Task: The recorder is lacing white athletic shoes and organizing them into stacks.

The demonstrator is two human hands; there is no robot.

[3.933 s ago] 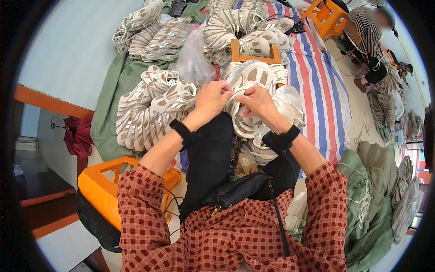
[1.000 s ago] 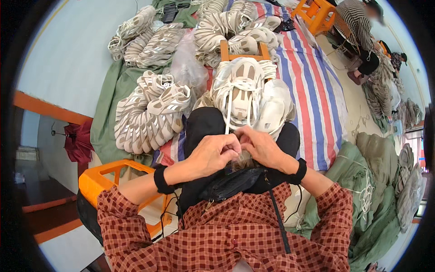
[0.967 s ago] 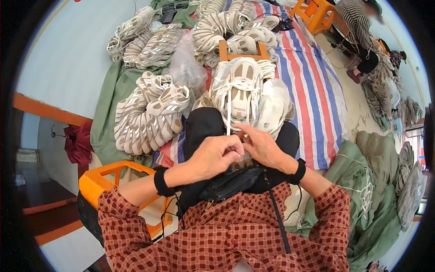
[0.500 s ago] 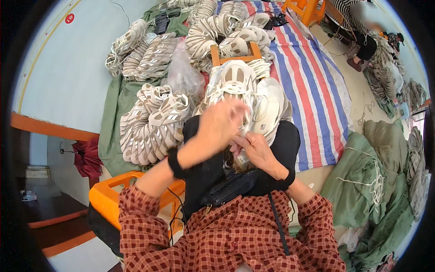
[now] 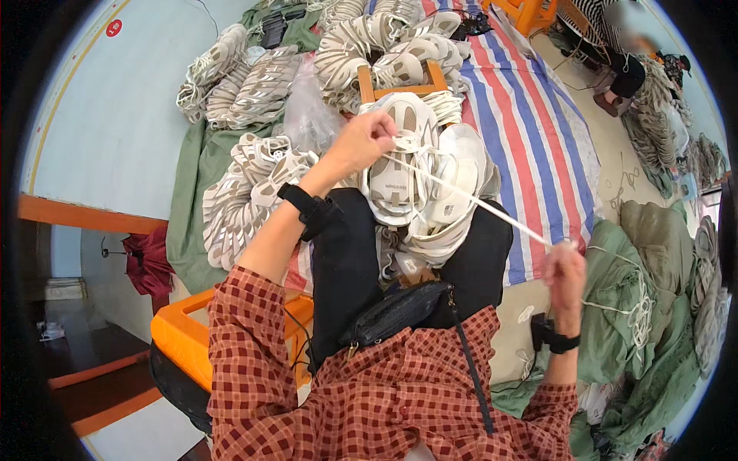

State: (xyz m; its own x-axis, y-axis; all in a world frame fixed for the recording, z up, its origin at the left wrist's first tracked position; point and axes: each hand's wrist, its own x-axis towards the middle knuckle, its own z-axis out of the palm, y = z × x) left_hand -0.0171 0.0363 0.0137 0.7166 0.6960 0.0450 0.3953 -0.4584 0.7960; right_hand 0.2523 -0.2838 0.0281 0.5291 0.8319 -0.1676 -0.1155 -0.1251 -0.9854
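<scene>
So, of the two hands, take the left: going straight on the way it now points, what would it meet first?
Probably the pale shoe with tan patches, near its toe: it lies just past the left hand in this view, though depth is unclear.

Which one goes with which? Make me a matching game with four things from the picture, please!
1. shoelace
2. waist bag
3. plastic stool on the person's left
4. striped sheet

A. orange
B. running straight to the right hand
C. red, white and blue
D. black

Pairs: 1-B; 2-D; 3-A; 4-C
</scene>
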